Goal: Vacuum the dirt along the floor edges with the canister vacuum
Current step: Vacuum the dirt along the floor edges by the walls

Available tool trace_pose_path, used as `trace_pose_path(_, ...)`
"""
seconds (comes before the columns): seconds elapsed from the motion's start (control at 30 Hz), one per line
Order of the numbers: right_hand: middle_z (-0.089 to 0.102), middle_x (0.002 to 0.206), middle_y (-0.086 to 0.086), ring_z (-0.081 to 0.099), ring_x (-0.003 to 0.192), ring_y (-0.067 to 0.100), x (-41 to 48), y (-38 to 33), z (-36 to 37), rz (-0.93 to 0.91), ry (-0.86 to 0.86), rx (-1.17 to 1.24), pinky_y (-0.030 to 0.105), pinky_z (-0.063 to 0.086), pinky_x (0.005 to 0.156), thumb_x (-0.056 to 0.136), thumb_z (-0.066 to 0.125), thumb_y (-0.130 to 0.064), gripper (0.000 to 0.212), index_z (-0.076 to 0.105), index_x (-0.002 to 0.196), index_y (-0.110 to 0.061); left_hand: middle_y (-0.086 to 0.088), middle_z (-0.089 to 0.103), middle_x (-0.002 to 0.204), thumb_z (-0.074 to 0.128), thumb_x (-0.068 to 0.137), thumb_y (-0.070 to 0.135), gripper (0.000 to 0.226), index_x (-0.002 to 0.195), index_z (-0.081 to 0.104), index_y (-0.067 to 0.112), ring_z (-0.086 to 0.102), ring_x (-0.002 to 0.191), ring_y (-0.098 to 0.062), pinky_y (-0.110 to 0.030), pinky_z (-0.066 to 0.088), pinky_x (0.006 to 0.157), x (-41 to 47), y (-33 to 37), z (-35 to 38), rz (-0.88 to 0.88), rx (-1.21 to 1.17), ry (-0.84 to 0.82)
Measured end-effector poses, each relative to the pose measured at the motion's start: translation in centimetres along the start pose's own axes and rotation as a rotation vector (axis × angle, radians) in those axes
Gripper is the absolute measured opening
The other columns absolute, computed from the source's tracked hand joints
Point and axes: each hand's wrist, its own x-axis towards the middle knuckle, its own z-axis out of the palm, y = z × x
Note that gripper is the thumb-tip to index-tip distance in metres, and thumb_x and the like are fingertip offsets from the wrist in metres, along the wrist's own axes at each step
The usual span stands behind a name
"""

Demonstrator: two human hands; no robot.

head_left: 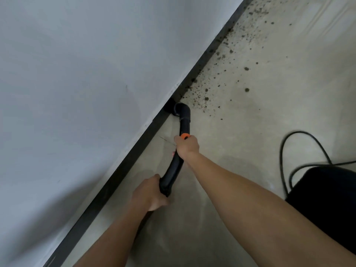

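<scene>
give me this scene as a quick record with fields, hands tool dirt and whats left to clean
left hand: grips the rear bend of the vacuum tube
right hand: grips the tube just behind its orange ring
nozzle: at the black baseboard, on the floor
dirt: scattered along the baseboard ahead of the nozzle, not yet vacuumed
cord: black, looped on the floor at right

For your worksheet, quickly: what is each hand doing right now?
Left hand: grips the vacuum wand at its near end.
Right hand: grips the same wand by its orange collar.
</scene>
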Motion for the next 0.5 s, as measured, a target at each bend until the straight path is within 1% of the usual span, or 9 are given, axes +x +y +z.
trace_pose_path(0.07,0.060,0.091,0.011,0.062,0.056,0.023,-1.7,1.9,-0.1,0.036,0.045,0.039,0.037,0.060,0.061,0.091,0.058,-0.027,0.023,0.048,0.107,-0.013,0.005,0.058,0.092,0.074,0.062,0.028,0.046,0.101,0.050,0.028,0.058,0.084,-0.013,-0.032,0.053,0.076,-0.9,-0.7,0.0,-0.015,0.074,-0.055)
trace_pose_path(0.13,0.061,0.089,0.010,0.064,0.056,0.024,-3.6,4.3,-0.4,0.072,0.139,0.110,0.034,0.059,0.058,0.092,0.059,-0.027,0.022,0.047,0.104,-0.013,0.006,0.059,0.095,0.073,0.063,0.027,0.045,0.102,0.051,0.031,0.059,0.086,-0.014,-0.034,0.053,0.080,-1.9,-1.5,0.4,-0.020,0.142,-0.081)
trace_pose_path(0.2,0.062,0.087,0.010,0.066,0.058,0.025,-4.7,6.0,-0.6,0.096,0.192,0.133,0.037,0.061,0.060,0.093,0.059,-0.027,0.022,0.046,0.105,-0.014,0.005,0.059,0.099,0.075,0.066,0.026,0.047,0.106,0.051,0.031,0.059,0.088,-0.014,-0.035,0.053,0.083,-2.5,-2.1,0.8,-0.020,0.180,-0.108)
trace_pose_path(0.27,0.061,0.086,0.008,0.068,0.061,0.026,-4.4,6.2,-0.2,0.085,0.174,0.077,0.043,0.062,0.067,0.094,0.058,-0.028,0.022,0.044,0.106,-0.015,0.006,0.059,0.098,0.075,0.066,0.027,0.047,0.106,0.051,0.031,0.058,0.087,-0.013,-0.033,0.053,0.081,-2.7,-2.3,1.1,-0.032,0.158,-0.103)
trace_pose_path(0.37,0.061,0.085,0.007,0.071,0.070,0.031,-3.2,4.0,1.2,0.029,0.056,-0.047,0.047,0.062,0.071,0.090,0.057,-0.032,0.025,0.044,0.104,-0.016,0.007,0.059,0.093,0.075,0.064,0.028,0.045,0.101,0.050,0.030,0.058,0.082,-0.011,-0.028,0.052,0.073,-2.3,-2.1,1.2,-0.060,0.083,-0.069)
trace_pose_path(0.43,0.060,0.080,0.006,0.072,0.072,0.033,-2.5,2.7,1.6,0.025,-0.013,-0.061,0.048,0.061,0.071,0.089,0.058,-0.031,0.026,0.046,0.106,-0.015,0.007,0.058,0.091,0.075,0.064,0.027,0.043,0.099,0.049,0.029,0.057,0.081,-0.010,-0.025,0.049,0.068,-1.9,-1.7,0.9,-0.066,0.056,-0.057)
trace_pose_path(0.5,0.060,0.080,0.005,0.071,0.070,0.031,-2.3,2.6,0.9,0.048,0.001,-0.024,0.047,0.061,0.073,0.089,0.058,-0.032,0.025,0.045,0.105,-0.016,0.009,0.058,0.089,0.075,0.066,0.026,0.042,0.098,0.049,0.031,0.057,0.081,-0.009,-0.023,0.046,0.066,-1.5,-1.1,0.5,-0.057,0.092,-0.058)
